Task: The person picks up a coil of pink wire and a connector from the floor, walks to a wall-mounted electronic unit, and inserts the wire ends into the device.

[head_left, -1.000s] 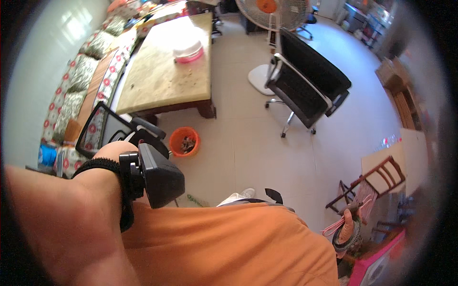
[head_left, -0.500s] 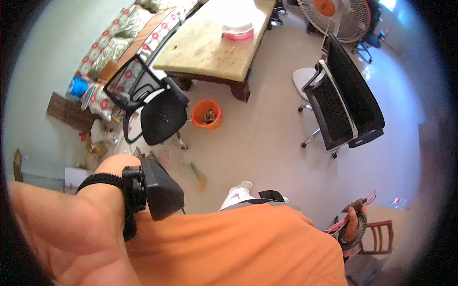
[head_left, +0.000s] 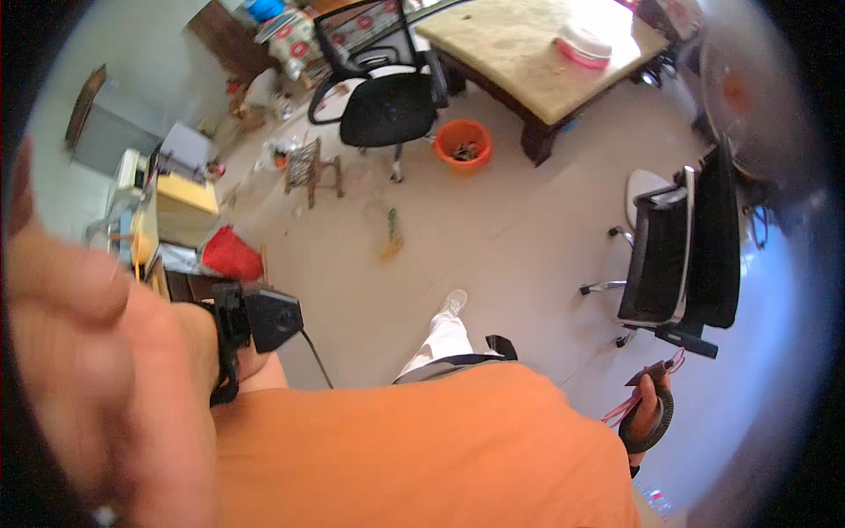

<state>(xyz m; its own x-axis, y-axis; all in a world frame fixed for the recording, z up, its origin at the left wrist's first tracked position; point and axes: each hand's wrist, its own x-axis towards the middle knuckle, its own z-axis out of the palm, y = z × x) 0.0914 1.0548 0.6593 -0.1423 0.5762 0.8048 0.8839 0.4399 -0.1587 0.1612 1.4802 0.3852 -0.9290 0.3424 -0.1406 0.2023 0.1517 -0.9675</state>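
Observation:
My left hand (head_left: 114,370) is raised close at the left edge, large and blurred. Its palm shows with nothing in it, and some of its fingers are cut off by the rim. A black strap with a small dark camera box (head_left: 273,319) is on that wrist, a thin cable trailing from it. Low at the right, my right hand (head_left: 647,414) is closed around a dark ring-shaped coil (head_left: 662,425). Pink cord (head_left: 621,407) hangs beside it, and a brown flat piece (head_left: 647,373) sticks out above the fingers; its kind is unclear.
Ahead, an orange basket (head_left: 462,148) stands between a black office chair (head_left: 387,110) and a stone-topped table (head_left: 493,44). Another black chair (head_left: 656,255) is at the right. A small woven stool (head_left: 308,172), a red bag (head_left: 231,255) and a green-handled brush-like thing (head_left: 392,233) are at the left.
My view has swung left, so table, basket and chairs sit farther right, and the stool and red bag show. My left hand has turned and fills more of the left edge; the right keeps its hold.

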